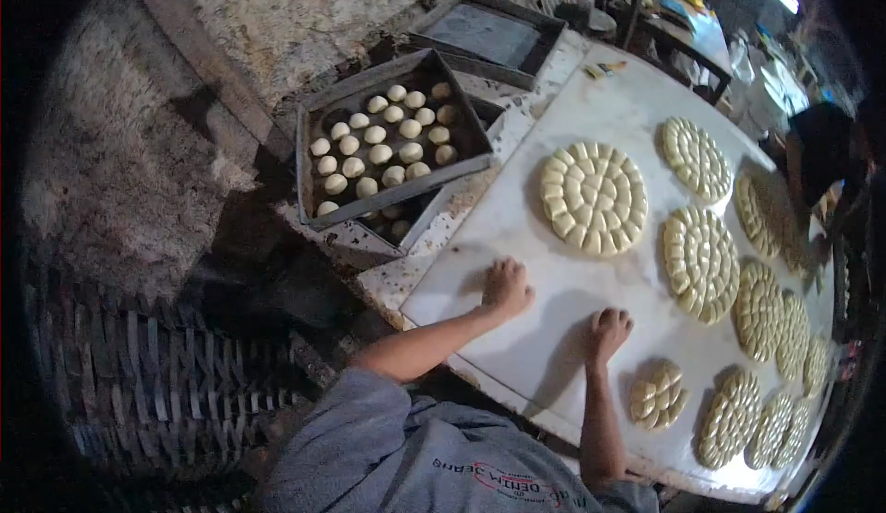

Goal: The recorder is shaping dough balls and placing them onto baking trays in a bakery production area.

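Observation:
Both of my hands rest on the pale tabletop (554, 328). My left hand (508, 289) is curled up near the table's left edge, with its palm turned down. My right hand (609, 333) is likewise curled, a little nearer to me and to the right. If anything lies under the fingers of either hand, it is hidden. Beyond them sits a large round of dough (594, 198) divided into many small segments. Close to the right hand is a smaller dough round (658, 394) with fewer, bigger segments and a gap at one side.
Several more segmented dough rounds (700, 264) cover the table's right side. A metal tray (306, 167) of dough balls (380, 154) is stacked on another at the left. Behind stands another tray (489, 35). A person in dark clothing (821, 153) is at the far right.

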The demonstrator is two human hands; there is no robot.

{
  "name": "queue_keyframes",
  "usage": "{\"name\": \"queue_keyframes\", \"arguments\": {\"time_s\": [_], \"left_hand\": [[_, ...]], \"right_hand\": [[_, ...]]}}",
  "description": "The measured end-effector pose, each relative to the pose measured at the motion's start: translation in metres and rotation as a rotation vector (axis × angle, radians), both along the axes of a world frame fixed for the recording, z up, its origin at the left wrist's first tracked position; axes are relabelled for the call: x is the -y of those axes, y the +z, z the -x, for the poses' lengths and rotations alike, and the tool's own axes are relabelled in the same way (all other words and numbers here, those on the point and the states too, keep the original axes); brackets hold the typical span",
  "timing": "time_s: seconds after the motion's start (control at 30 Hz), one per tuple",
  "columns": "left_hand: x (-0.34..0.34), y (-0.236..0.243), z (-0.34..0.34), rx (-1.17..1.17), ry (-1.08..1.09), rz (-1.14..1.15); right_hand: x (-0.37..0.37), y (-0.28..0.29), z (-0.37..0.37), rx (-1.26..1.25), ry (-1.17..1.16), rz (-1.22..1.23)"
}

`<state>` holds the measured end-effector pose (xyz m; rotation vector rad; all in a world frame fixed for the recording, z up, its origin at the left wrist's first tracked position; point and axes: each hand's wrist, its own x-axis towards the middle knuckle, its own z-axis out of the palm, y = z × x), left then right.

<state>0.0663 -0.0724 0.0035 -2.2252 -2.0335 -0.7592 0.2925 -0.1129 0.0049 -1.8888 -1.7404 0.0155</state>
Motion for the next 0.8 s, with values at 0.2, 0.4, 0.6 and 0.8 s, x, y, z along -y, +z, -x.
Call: {"name": "queue_keyframes", "arguments": {"time_s": [0.2, 0.4, 0.6, 0.8], "left_hand": [[-0.049, 0.143, 0.143, 0.707, -0.682, 1.029], [-0.176, 0.249, 0.372, 0.644, 0.201, -0.519], [-0.25, 0.128, 0.479, 0.199, 0.528, -0.145], [-0.093, 0.261, 0.318, 1.265, 0.374, -0.609]], "right_hand": [[0.078, 0.027, 0.044, 0.015, 0.117, 0.127], [0.067, 0.072, 0.044, -1.043, -0.071, 0.678], [-0.067, 0.219, 0.157, -1.283, 0.43, 0.514], [-0.227, 0.377, 0.32, -0.833, 0.528, -0.799]]}}
